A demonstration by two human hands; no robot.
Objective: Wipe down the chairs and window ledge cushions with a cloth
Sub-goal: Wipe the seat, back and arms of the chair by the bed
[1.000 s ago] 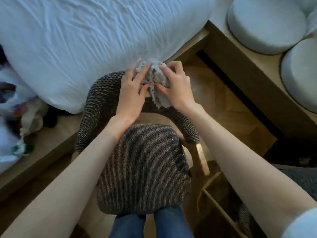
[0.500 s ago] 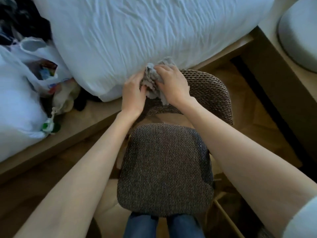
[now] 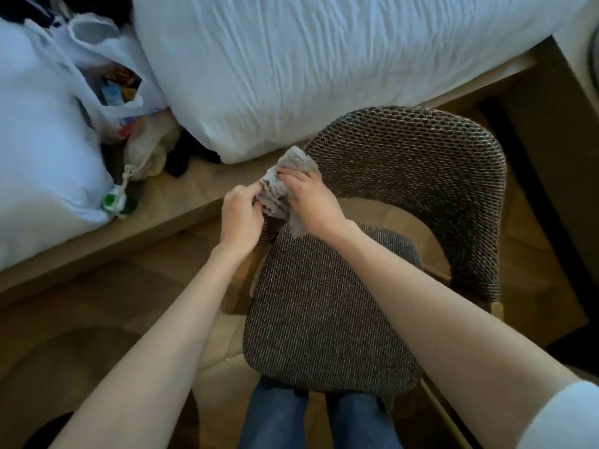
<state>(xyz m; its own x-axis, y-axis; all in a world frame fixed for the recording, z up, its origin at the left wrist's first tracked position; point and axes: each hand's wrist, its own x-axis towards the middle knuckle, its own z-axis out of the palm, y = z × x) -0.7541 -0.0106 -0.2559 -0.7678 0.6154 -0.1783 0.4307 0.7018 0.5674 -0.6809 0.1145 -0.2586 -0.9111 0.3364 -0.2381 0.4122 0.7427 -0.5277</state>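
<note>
Leftward along the backrest [image 3: 421,163] is where the cloth [image 3: 281,185] has gone, from near the top middle to the left end, and it is bunched there against the woven edge. The right hand [image 3: 312,202] lies over the grey cloth with its grip closed on it, fingers curled into the folds. The left hand [image 3: 241,215] pinches the cloth's left side, thumb and fingertips clenched on the fabric. A loose corner hangs below the right hand toward the chair seat [image 3: 324,312]. Bare forearms reach in from below, and a white sleeve [image 3: 564,419] shows on the right arm. Blue jeans [image 3: 275,416] stand at the seat's near edge. Beyond the chair lies a bed with a white duvet [image 3: 324,59] on a wooden frame [image 3: 181,202]. White plastic bags [image 3: 97,76] sit on the frame at the left. Wooden floor [image 3: 97,303] lies below.
</note>
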